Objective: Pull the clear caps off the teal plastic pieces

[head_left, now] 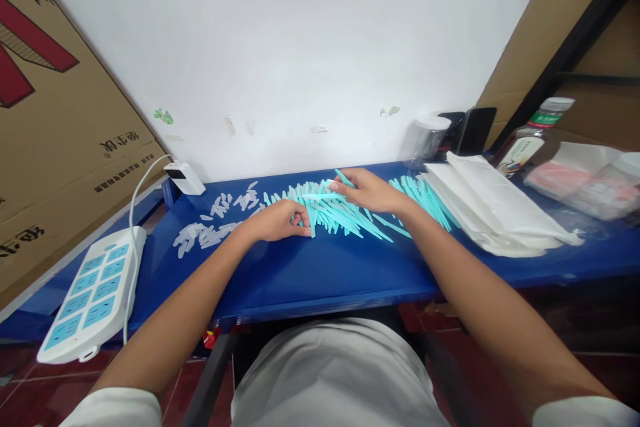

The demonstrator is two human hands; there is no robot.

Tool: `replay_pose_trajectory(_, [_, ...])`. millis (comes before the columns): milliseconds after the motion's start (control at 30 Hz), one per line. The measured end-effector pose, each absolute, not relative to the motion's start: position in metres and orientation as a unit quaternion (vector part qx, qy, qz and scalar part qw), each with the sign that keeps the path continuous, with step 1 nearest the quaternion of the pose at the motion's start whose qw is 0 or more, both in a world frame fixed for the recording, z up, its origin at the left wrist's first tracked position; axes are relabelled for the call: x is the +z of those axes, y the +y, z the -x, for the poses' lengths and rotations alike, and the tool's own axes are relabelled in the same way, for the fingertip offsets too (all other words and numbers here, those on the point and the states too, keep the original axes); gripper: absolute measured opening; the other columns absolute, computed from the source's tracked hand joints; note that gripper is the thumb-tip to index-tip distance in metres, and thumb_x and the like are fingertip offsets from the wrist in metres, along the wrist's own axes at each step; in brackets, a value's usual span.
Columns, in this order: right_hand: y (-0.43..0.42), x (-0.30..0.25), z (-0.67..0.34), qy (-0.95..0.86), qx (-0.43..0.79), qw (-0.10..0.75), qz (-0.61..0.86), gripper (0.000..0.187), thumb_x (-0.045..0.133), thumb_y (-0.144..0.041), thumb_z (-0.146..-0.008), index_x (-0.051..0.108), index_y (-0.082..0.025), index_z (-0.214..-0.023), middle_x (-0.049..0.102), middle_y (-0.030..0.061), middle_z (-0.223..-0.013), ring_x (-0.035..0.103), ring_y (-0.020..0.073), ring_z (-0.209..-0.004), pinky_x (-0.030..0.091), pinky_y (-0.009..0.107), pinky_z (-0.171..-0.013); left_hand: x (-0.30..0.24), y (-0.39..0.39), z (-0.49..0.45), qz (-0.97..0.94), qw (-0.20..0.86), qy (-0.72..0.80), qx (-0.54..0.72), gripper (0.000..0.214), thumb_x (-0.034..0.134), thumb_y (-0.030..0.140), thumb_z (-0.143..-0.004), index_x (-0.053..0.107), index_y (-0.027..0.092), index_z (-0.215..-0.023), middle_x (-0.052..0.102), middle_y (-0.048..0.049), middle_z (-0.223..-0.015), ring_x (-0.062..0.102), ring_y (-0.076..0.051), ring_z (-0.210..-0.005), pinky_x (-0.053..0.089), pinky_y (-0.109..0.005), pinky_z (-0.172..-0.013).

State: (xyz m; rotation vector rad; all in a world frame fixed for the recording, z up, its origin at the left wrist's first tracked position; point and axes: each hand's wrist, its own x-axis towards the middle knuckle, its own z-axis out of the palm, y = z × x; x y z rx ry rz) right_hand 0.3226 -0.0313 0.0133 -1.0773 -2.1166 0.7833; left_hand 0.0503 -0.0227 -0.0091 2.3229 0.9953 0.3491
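Observation:
A spread of thin teal plastic sticks (350, 217) lies across the middle of the blue table (320, 273). My left hand (277, 220) rests on the table at the pile's left edge, its fingers curled and pinched on the end of a teal stick. My right hand (367, 190) lies over the back of the pile, fingers closed on another teal stick (320, 197) that points left. Small clear plastic caps (215, 223) lie scattered to the left of the sticks.
A stack of white bags (490, 213) lies to the right of the sticks. Behind it stand a clear jar (425, 140), a dark phone (475, 130) and a bottle (530, 140). A white power strip (95, 293) and charger (185, 177) sit left, by cardboard boxes (55, 133).

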Motion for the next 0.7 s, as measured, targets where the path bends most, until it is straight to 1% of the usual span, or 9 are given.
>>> replay_pose_trajectory(67, [-0.032, 0.014, -0.323, -0.804, 0.301, 0.32, 0.4, 0.04, 0.058, -0.058, -0.098, 0.051, -0.02, -0.085, 0.047, 0.0004, -0.077, 0.045, 0.0149, -0.068, 0.037, 0.029, -0.061, -0.005, -0.022, -0.048, -0.865, 0.299, 0.372, 0.156, 0.033, 0.082, 0.052, -0.076, 0.077, 0.02, -0.082, 0.063, -0.0019, -0.071, 0.055, -0.017, -0.063, 0.038, -0.026, -0.059])
replay_pose_trajectory(167, [-0.034, 0.015, -0.322, -0.806, 0.3, 0.313, 0.403, 0.04, 0.059, -0.057, -0.097, 0.05, -0.021, -0.084, 0.046, -0.0006, -0.074, 0.045, 0.0143, -0.066, 0.036, 0.029, -0.06, 0.002, -0.021, -0.046, -0.838, 0.305, 0.389, 0.232, 0.033, 0.075, 0.051, -0.084, 0.072, 0.019, -0.088, 0.066, -0.0026, -0.075, 0.058, -0.016, -0.065, 0.042, -0.026, -0.062])
replay_pose_trajectory(267, [-0.038, 0.018, -0.32, -0.804, 0.302, 0.298, 0.417, 0.042, 0.062, -0.059, -0.095, 0.047, -0.021, -0.083, 0.045, -0.0021, -0.072, 0.046, 0.0136, -0.062, 0.035, 0.029, -0.058, 0.007, -0.021, -0.047, -0.785, 0.336, 0.416, 0.313, 0.032, 0.074, 0.049, -0.086, 0.07, 0.017, -0.093, 0.069, -0.004, -0.075, 0.06, -0.016, -0.067, 0.043, -0.025, -0.063])
replay_pose_trajectory(333, [-0.04, 0.02, -0.319, -0.802, 0.302, 0.293, 0.423, 0.044, 0.061, -0.06, -0.095, 0.046, -0.021, -0.082, 0.045, -0.0025, -0.072, 0.047, 0.0135, -0.061, 0.034, 0.029, -0.057, 0.008, -0.022, -0.05, -0.74, 0.375, 0.435, 0.351, 0.034, 0.076, 0.049, -0.085, 0.071, 0.016, -0.094, 0.071, -0.0053, -0.076, 0.056, -0.012, -0.061, 0.039, -0.024, -0.058])
replay_pose_trajectory(433, [-0.041, 0.022, -0.32, -0.806, 0.293, 0.292, 0.424, 0.046, 0.059, -0.064, -0.095, 0.046, -0.021, -0.082, 0.046, -0.0023, -0.072, 0.047, 0.0135, -0.061, 0.034, 0.029, -0.057, 0.007, -0.024, -0.053, -0.673, 0.433, 0.458, 0.386, 0.04, 0.082, 0.05, -0.078, 0.074, 0.015, -0.095, 0.071, -0.0044, -0.077, 0.038, -0.006, -0.047, 0.026, -0.024, -0.047])
replay_pose_trajectory(500, [-0.04, 0.021, -0.321, -0.808, 0.293, 0.292, 0.421, 0.047, 0.059, -0.065, -0.095, 0.048, -0.021, -0.082, 0.046, -0.0022, -0.072, 0.047, 0.0137, -0.061, 0.034, 0.029, -0.057, 0.007, -0.024, -0.054, -0.642, 0.451, 0.467, 0.409, 0.042, 0.086, 0.051, -0.074, 0.077, 0.015, -0.094, 0.07, -0.0038, -0.077, 0.03, -0.004, -0.044, 0.018, -0.025, -0.045])
replay_pose_trajectory(567, [-0.039, 0.019, -0.322, -0.811, 0.292, 0.291, 0.416, 0.046, 0.061, -0.064, -0.094, 0.048, -0.021, -0.082, 0.045, -0.0021, -0.072, 0.046, 0.014, -0.061, 0.033, 0.029, -0.058, 0.008, -0.025, -0.055, -0.621, 0.46, 0.468, 0.428, 0.042, 0.087, 0.051, -0.072, 0.079, 0.015, -0.093, 0.072, -0.0046, -0.081, 0.028, -0.003, -0.044, 0.015, -0.026, -0.044])
replay_pose_trajectory(700, [-0.035, 0.013, -0.322, -0.822, 0.27, 0.289, 0.409, 0.045, 0.063, -0.061, -0.093, 0.046, -0.022, -0.081, 0.043, -0.0024, -0.073, 0.043, 0.0143, -0.064, 0.031, 0.029, -0.06, 0.01, -0.027, -0.057, -0.61, 0.481, 0.462, 0.429, 0.042, 0.088, 0.05, -0.071, 0.081, 0.015, -0.094, 0.075, -0.0076, -0.09, 0.029, -0.003, -0.044, 0.014, -0.027, -0.044])
